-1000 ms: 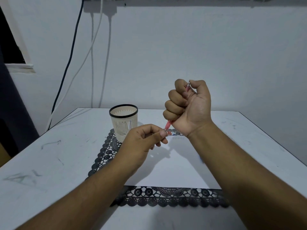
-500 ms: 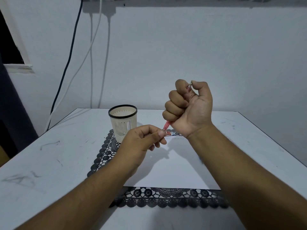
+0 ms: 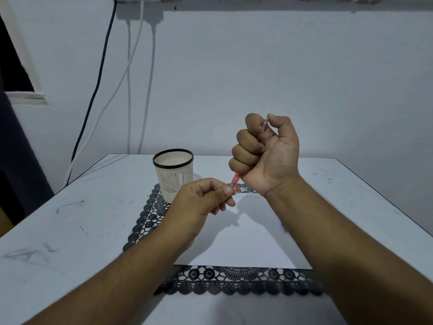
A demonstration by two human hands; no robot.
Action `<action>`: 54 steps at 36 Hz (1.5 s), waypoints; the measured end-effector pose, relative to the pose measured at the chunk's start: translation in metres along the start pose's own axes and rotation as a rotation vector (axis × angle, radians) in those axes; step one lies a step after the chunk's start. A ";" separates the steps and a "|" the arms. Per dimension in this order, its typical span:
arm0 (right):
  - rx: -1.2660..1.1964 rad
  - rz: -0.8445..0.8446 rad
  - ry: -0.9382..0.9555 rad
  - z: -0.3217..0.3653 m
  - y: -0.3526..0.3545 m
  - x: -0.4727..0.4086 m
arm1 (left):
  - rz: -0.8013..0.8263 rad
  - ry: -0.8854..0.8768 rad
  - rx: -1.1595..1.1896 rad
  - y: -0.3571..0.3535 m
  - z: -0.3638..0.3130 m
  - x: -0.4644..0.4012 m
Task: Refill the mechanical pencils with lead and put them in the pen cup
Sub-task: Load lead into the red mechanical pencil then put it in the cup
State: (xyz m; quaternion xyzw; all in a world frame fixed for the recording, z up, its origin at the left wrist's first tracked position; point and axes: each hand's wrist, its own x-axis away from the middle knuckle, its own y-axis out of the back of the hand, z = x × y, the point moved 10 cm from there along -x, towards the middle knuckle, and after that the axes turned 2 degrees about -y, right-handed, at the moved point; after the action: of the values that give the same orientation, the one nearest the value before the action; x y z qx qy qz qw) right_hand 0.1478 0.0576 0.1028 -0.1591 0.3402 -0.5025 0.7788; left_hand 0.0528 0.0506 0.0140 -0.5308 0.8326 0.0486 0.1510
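Note:
My right hand (image 3: pixel 267 156) is raised above the table in a fist around a red mechanical pencil (image 3: pixel 235 179), held nearly upright; my thumb rests on its top end. Only the lower tip and a bit of the top show. My left hand (image 3: pixel 203 200) is below and to the left, its thumb and forefinger pinched at the pencil's lower tip; whether it pinches the tip or a lead is too small to tell. The cream slotted pen cup (image 3: pixel 173 174) with a black rim stands upright behind my left hand. Something pale shows through its slots.
A white sheet of paper (image 3: pixel 246 242) lies on a black lace mat (image 3: pixel 150 219) on the white table (image 3: pixel 70 226). A small blue object (image 3: pixel 283 227) peeks out beside my right forearm. Cables (image 3: pixel 131 78) hang down the wall behind the table.
My right thumb has shifted slightly on the pencil's top end. Both hands stay almost in place.

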 end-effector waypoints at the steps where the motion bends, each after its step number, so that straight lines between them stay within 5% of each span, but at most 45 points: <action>1: 0.004 -0.003 -0.003 0.000 0.000 0.000 | 0.000 -0.002 -0.004 0.000 0.000 0.000; 47: -0.032 -0.106 0.000 -0.007 0.011 -0.001 | -0.017 -0.023 -0.002 0.008 0.003 -0.002; 51: 0.136 -0.140 -0.044 -0.015 0.007 -0.002 | 0.052 -0.035 -0.070 0.000 -0.001 0.000; 54: 0.478 -0.167 0.003 -0.013 -0.001 0.003 | 0.051 -0.045 -0.053 -0.002 -0.006 -0.002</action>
State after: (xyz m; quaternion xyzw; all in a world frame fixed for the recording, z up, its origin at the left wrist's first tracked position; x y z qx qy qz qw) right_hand 0.1388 0.0559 0.0927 0.0027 0.1984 -0.6316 0.7495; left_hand 0.0544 0.0498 0.0206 -0.5122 0.8405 0.0866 0.1543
